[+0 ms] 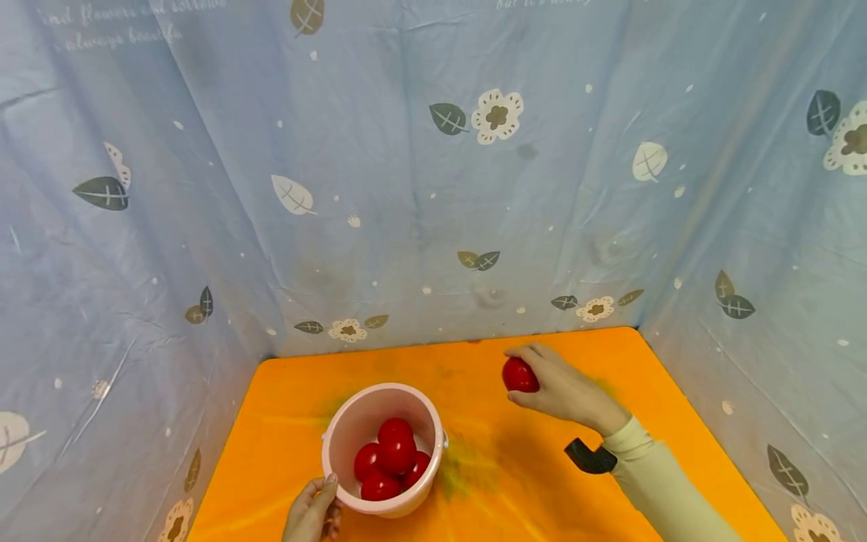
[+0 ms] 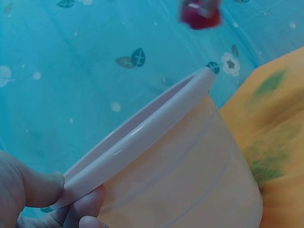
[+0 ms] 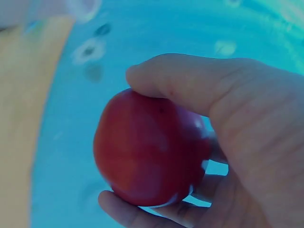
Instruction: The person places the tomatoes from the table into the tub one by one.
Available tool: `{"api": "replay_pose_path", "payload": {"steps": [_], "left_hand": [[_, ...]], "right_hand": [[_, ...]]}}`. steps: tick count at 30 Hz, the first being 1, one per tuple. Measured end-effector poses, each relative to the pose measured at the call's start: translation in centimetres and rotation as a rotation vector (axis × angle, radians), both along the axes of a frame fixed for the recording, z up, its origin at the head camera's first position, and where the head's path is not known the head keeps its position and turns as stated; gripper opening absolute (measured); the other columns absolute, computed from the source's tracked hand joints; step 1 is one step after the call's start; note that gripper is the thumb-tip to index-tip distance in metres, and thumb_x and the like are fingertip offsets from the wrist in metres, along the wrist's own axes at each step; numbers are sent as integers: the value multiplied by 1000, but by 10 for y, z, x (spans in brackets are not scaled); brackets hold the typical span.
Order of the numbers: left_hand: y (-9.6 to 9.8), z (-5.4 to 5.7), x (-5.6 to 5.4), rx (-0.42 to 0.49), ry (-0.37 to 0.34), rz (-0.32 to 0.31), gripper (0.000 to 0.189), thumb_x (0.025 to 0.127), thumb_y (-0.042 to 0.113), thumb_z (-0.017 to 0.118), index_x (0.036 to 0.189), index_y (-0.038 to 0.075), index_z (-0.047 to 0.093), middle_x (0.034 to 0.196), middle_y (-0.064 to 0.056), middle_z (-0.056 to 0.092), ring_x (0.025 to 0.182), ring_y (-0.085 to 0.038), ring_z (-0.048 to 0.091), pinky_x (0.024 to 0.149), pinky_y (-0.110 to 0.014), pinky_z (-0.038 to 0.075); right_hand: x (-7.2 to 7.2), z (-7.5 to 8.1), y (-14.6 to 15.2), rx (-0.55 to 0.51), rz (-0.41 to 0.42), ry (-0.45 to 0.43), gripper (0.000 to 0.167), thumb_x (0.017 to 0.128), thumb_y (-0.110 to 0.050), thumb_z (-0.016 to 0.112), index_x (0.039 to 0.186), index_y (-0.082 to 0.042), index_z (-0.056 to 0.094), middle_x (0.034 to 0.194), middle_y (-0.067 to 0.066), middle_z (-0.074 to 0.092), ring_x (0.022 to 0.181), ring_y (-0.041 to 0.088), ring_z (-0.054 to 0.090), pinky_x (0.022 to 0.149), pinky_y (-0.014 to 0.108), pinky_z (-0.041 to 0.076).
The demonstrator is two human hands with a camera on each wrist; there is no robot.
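Observation:
My right hand (image 1: 558, 388) grips a smooth, round red fruit (image 1: 520, 374) above the orange table, off to the right of a pale pink bucket (image 1: 345, 423). In the right wrist view, the thumb lies over the top of the fruit (image 3: 149, 149) and the fingers curl beneath it. My left hand (image 1: 313, 512) pinches the near left part of the bucket's rim, thumb on one side and fingers on the other, as the left wrist view shows at the rim (image 2: 137, 135). Several similar red fruits (image 1: 396, 452) lie piled inside the bucket.
An orange cloth (image 1: 474, 467) with greenish stains covers the table. Blue curtains (image 1: 406, 188) printed with leaves and flowers stand along its back and both sides. A black strap piece (image 1: 591, 457) sticks out at my right wrist.

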State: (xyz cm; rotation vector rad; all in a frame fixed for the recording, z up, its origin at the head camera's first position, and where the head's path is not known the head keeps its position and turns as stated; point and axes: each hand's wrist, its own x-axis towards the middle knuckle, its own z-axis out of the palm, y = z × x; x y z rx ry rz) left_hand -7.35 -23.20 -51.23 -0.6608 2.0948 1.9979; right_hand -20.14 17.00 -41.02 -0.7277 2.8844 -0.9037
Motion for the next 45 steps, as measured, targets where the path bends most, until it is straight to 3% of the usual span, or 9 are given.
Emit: {"api": "replay_pose_path", "payload": {"steps": [7,11,15,22,30,35,41,45], "left_hand": [[-1,-2,1,-4,7,8,37,108,32,47,114,-4,49,72,0,57,55,-12,49,50,-24,46],[1,-2,0,-21,11,4,41,108,32,47,119,-7,46,73,-1,57,55,-12,49,50,-24,46],[1,0,0,-27,16,1,40,108,32,46,119,-6,46,73,-1,57,56,-12,49,51,-24,46],[2,-1,-1,-35,27,-22,33,108,32,46,106,-1,50,67,-1,54,54,-12,49,50,-24,47],[-3,-2,-3,-32,9,-22,33,109,34,45,107,2,49,67,-1,53,54,-12,48,50,-24,46],[-1,-2,-2,-23,13,-14,33,108,33,45,107,1,49,68,-1,53,54,-12,48,51,-24,46],[1,1,-2,2,18,-4,31,108,31,47,107,1,49,68,0,54,54,-11,48,50,-23,46],[0,1,-2,18,25,7,29,108,30,47,108,0,49,67,0,53,53,-10,47,50,-22,45]], "right_hand": [[-8,53,-67,7,171,145,60,87,-34,79,139,-18,53,131,4,56,106,19,60,82,29,59],[-10,68,-105,32,304,184,58,88,-34,78,138,-17,53,130,3,56,108,17,59,84,26,58],[-16,72,-142,88,401,117,59,90,-36,76,141,-20,52,132,1,56,111,15,58,85,23,56],[-31,51,-195,202,564,-8,59,89,-36,76,141,-19,52,130,0,58,108,13,59,85,18,54],[-38,22,-238,401,648,-85,54,85,-39,79,132,-23,57,117,-5,61,97,8,59,83,18,52],[-36,0,-254,512,644,-168,52,82,-39,84,124,-21,59,113,-5,62,97,9,58,91,22,53],[-33,-24,-265,597,615,-97,59,80,-43,85,130,-22,62,124,-8,66,104,7,60,101,20,50],[-35,-29,-271,620,619,-73,56,81,-42,84,129,-23,63,118,-9,68,101,6,60,101,19,49]]}}
